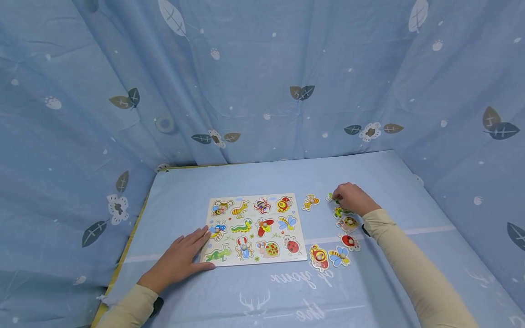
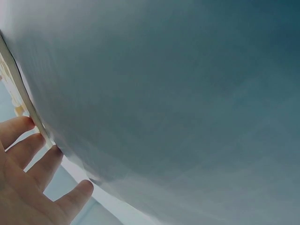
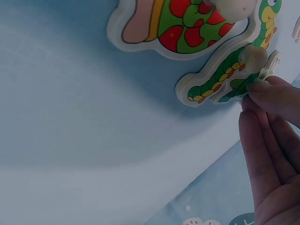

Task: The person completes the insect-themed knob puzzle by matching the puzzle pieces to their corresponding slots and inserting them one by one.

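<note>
My left hand [image 1: 180, 257] lies with fingers spread along the left edge of a wooden insect puzzle board [image 1: 250, 217], fingertips touching it. At the far right of the table my right hand [image 1: 353, 199] pinches a green grasshopper piece [image 3: 238, 85] between thumb and fingers. That piece overlaps a caterpillar piece [image 3: 216, 79] with a round knob in the right wrist view. Close by is a snail piece [image 3: 192, 28], and below it on the table a ladybug piece [image 1: 350, 242]. Several insects on the board, such as the spider [image 1: 262, 206], carry knobs.
A loose ant piece [image 1: 311, 202] lies just right of the board's top corner. Near its lower right corner are a red-and-yellow butterfly piece [image 1: 319, 258] and a dragonfly piece [image 1: 339, 257]. Blue patterned curtains [image 1: 262, 59] stand around the cloth-covered table [image 1: 254, 177].
</note>
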The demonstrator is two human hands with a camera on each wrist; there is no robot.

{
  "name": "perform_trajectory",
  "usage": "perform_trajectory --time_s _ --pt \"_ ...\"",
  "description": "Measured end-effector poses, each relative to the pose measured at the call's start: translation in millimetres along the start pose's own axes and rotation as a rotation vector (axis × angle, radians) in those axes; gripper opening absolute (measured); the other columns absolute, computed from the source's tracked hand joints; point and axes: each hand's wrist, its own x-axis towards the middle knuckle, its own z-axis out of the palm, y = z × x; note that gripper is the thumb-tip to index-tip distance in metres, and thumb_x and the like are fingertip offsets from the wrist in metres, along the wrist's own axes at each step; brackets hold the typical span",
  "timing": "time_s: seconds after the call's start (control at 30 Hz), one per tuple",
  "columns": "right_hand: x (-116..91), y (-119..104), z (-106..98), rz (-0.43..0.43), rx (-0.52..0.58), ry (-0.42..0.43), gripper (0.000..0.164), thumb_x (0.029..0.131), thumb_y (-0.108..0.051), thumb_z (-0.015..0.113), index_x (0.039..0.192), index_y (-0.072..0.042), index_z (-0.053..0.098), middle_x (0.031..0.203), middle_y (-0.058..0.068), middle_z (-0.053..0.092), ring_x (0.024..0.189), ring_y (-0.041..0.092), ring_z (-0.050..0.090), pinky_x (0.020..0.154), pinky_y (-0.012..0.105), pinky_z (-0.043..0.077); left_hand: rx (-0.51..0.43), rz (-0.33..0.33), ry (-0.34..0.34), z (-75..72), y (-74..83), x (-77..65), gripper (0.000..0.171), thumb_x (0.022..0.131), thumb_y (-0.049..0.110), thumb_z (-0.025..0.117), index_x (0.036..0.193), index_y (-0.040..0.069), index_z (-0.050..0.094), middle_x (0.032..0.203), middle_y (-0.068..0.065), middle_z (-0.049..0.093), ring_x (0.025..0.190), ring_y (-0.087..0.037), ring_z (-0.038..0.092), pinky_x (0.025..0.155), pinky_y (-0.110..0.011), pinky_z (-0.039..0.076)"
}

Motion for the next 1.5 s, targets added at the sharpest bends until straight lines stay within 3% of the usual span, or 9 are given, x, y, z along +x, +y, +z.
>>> perform_trajectory --time_s 0.43,0.73,1.5 --pt "0.5 6.8 1.7 0.005 -0.011 0.1 0.016 0.094 -0.003 0.073 0.108 -0.002 0.081 0.107 0.016 0.078 0.097 0.029 0.074 0.089 0.05 0.06 0.006 0.017 0.01 1.3 -1.5 -0.3 0.103 0.083 0.079 0.063 0.158 0.012 0.043 0.168 -0.007 0.037 0.153 -0.035 0.039 0.116 -0.068 0.035" --pt "0.2 8.4 7.9 0.028 0.053 0.136 0.015 0.095 -0.009 0.074 0.106 -0.001 0.081 0.104 0.014 0.079 0.097 0.029 0.075 0.088 0.048 0.061 0.01 0.022 0.009 2.5 -2.4 0.4 0.103 0.083 0.08 0.061 0.159 0.012 0.043 0.169 -0.007 0.036 0.153 -0.035 0.038 0.117 -0.068 0.035" --pt "7.7 -0.7 14.2 0.0 0.004 0.143 0.012 0.094 -0.01 0.076 0.102 -0.003 0.082 0.099 0.012 0.079 0.089 0.024 0.074 0.082 0.045 0.062 0.002 0.013 0.006 -1.1 1.5 -0.6 0.103 0.084 0.081 0.061 0.158 0.012 0.044 0.168 -0.008 0.037 0.153 -0.036 0.039 0.117 -0.068 0.035"
